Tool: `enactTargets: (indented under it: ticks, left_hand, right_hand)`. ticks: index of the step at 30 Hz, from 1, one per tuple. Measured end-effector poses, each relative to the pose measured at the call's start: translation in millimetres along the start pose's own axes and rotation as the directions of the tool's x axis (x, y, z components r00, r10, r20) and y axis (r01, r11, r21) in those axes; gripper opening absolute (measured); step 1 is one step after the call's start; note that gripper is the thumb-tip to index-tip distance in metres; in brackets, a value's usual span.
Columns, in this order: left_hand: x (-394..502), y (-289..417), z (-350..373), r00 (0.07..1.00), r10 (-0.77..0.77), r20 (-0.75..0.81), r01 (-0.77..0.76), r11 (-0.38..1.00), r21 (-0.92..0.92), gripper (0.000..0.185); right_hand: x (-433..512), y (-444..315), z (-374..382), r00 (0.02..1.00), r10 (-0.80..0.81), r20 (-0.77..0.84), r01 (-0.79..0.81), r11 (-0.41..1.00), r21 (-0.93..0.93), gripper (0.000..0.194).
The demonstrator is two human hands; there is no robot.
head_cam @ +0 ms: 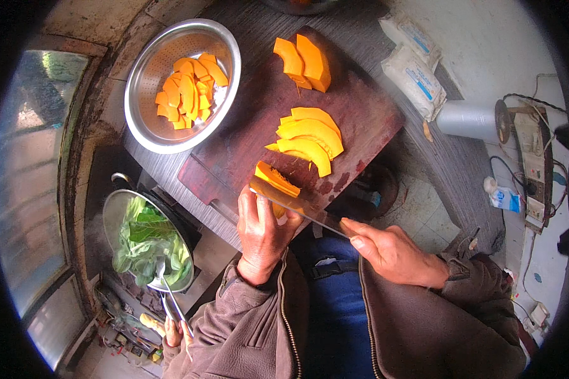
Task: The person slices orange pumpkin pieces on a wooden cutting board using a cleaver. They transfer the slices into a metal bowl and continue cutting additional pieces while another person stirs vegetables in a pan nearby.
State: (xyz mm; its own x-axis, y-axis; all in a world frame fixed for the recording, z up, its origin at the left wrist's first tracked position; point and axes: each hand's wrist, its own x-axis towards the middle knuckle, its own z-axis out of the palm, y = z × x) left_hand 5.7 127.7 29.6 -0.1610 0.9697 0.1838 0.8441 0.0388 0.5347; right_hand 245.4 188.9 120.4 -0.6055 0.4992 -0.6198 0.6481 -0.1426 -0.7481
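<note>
My right hand grips a kitchen knife whose blade slants across the near edge of a dark red wooden cutting board. Beyond the blade lies a cut pumpkin piece with stringy flesh. Bent around a pumpkin piece, mostly hidden under the blade, are the fingers of my left hand. Curved pumpkin slices overlap in the middle of the board. Farther back sit larger pumpkin wedges.
A steel colander holds pumpkin chunks. At lower left, another person's hand holds utensils at a wok of leafy greens. Wipe packs and a plastic film roll lie right. Cords hang around a power strip.
</note>
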Motion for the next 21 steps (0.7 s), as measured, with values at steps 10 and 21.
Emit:
enactTargets:
  ticks: [10, 21]
  left_hand:
    - [2.6, -1.2, 4.8, 0.998, 0.004, -0.066, -0.004, 1.0, 0.013, 0.06]
    - [3.2, -1.1, 0.5, 0.995, -0.063, -0.081, 0.06, 0.998, -0.036, 0.059]
  right_hand:
    - [74.5, 27.3, 31.5, 0.917, -0.338, -0.212, 0.327, 0.941, -0.086, 0.035]
    - [114.2, 47.2, 48.5, 0.912, -0.269, -0.311, 0.261, 0.963, -0.067, 0.046]
